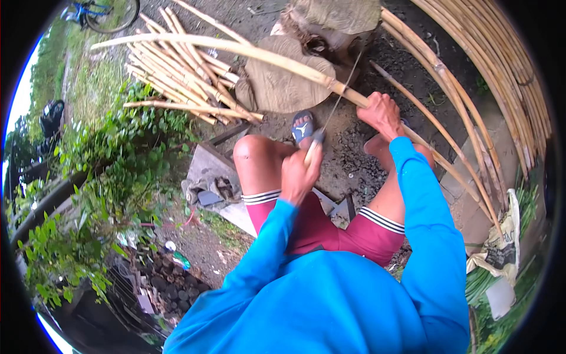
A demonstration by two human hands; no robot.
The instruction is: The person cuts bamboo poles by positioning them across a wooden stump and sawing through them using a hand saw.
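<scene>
My left hand [299, 176] is closed around the pale handle of a hand saw [333, 112]. Its long thin blade appears nearly edge-on and lies across a bamboo pole [289, 64]; no teeth can be made out. To the right of the blade, my right hand [382, 115] grips the same pole with fingers wrapped round it. Slantwise, the pole runs from the far left, over a flat-topped wooden stump [289, 88], past my right knee to the lower right.
Several cut bamboo pieces [183, 71] are heaped at far left. Long bamboo poles [495, 53] lie along the right side, near a pale sack [510, 242]. Leafy bushes [106, 147] grow at left. Another wood block [336, 15] stands behind the stump; a bicycle wheel [112, 15] shows at the far left.
</scene>
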